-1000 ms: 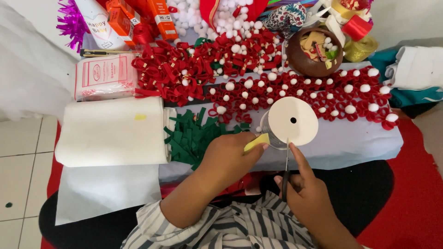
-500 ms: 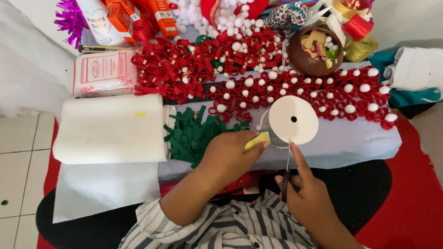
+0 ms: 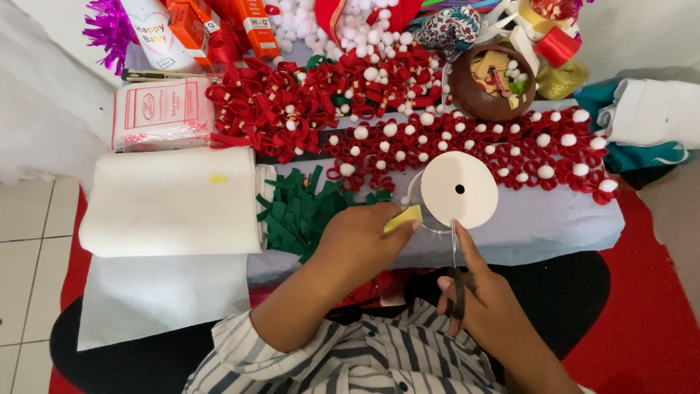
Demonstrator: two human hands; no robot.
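Note:
My left hand (image 3: 357,241) pinches a small yellow piece (image 3: 402,217) at the edge of a clear tape roll with a white round side (image 3: 458,190), which stands on the low table's front part. My right hand (image 3: 490,310) holds dark scissors (image 3: 456,273), their blades pointing up and reaching the underside of the roll, just right of the yellow piece. Whether the blades are apart is hard to tell. Both arms come from a striped shirt at the bottom.
A white felt roll (image 3: 175,201) lies at the left, beside a heap of green felt strips (image 3: 292,211). Red ribbon loops with white pompoms (image 3: 467,146) cover the middle. At the back stand a brown bowl (image 3: 492,87) and a pink packet (image 3: 153,113). Red carpet (image 3: 645,314) lies at the right.

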